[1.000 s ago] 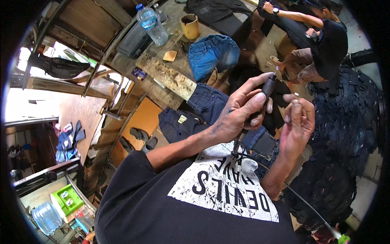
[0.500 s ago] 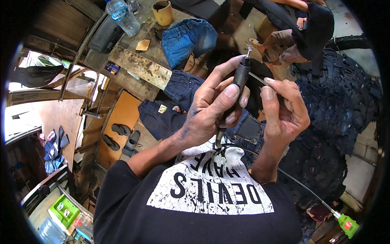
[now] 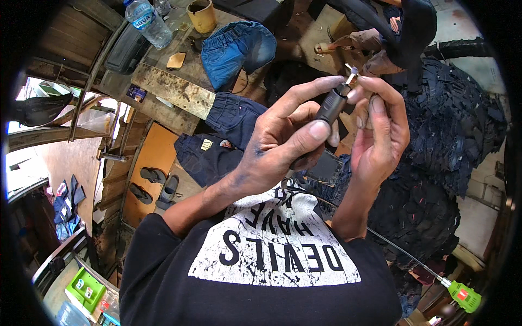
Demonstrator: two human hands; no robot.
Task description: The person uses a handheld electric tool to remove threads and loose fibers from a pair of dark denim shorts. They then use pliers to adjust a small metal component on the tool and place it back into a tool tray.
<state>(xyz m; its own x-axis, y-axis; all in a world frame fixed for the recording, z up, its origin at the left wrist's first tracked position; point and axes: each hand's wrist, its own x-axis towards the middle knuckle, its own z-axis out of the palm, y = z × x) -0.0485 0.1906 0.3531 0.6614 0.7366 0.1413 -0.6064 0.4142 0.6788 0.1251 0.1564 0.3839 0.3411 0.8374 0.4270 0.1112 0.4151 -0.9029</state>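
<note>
My left hand (image 3: 291, 130) is wrapped around the black handpiece (image 3: 330, 107) of a rotary tool, held up in front of my chest. A small bit (image 3: 352, 74) with a shiny shank sticks out of its upper end, tilted up to the right. Close against that end, my right hand (image 3: 380, 127) has its fingers curled, the index fingertip beside the shank. Whether its thumb and fingers pinch a thin rod is hidden. A flexible shaft (image 3: 399, 249) runs from a green motor unit (image 3: 465, 296) at the lower right toward my chest.
Blue denim shorts (image 3: 239, 54) and dark trousers (image 3: 209, 160) lie on the wooden table at left. A water bottle (image 3: 149, 24) and a yellowish cup (image 3: 202, 16) stand behind. Dark cloth scraps (image 3: 446, 125) are heaped at right. Another person (image 3: 416, 32) sits at the far right.
The handpiece has tipped further right. My right hand has moved up from its side to the bit end. The thin rod at the handpiece's side no longer shows there.
</note>
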